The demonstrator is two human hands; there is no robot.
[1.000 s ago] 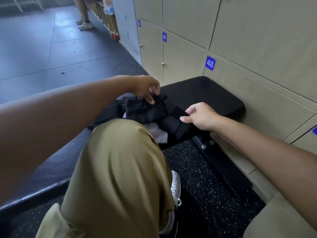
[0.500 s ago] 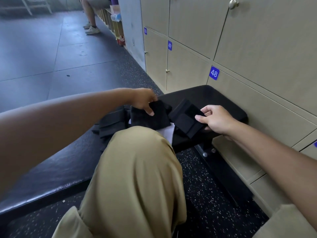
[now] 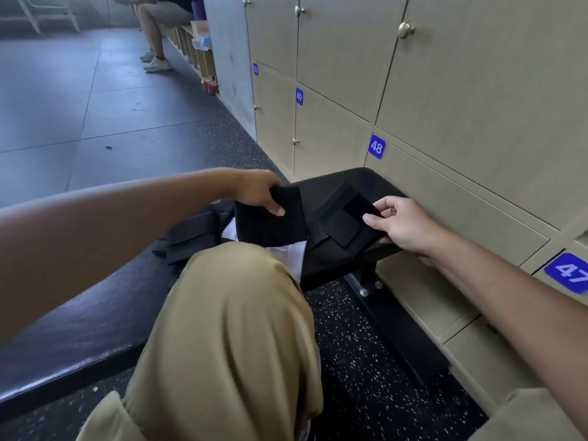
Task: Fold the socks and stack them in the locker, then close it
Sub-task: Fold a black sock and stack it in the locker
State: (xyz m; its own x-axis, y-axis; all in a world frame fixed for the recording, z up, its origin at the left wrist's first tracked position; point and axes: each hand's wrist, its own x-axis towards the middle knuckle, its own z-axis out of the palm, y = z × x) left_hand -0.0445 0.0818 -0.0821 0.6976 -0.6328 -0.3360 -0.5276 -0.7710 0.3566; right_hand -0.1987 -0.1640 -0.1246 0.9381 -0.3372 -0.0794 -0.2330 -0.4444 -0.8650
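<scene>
My left hand [image 3: 259, 190] pinches a folded black sock [image 3: 273, 222] by its upper edge, holding it over the black padded bench [image 3: 318, 192]. My right hand [image 3: 399, 222] pinches a second folded black sock [image 3: 348, 218] that lies toward the bench's right end. More black socks [image 3: 191, 232] lie in a pile on the bench to the left. A white cloth [image 3: 291, 254] shows under the held sock, just above my knee. Locker 48 [image 3: 451, 205] is right behind the bench, its door closed.
My raised knee in khaki trousers [image 3: 232, 329] blocks the near part of the bench. Beige lockers [image 3: 477, 90] line the right wall, with locker 47 [image 3: 569, 272] at lower right. A person's legs [image 3: 152, 36] show at a far bench. Speckled floor [image 3: 366, 361] lies below.
My left hand has lifted one folded sock up and away from the other. My right hand has moved its sock rightward along the bench. The view has tilted upward.
</scene>
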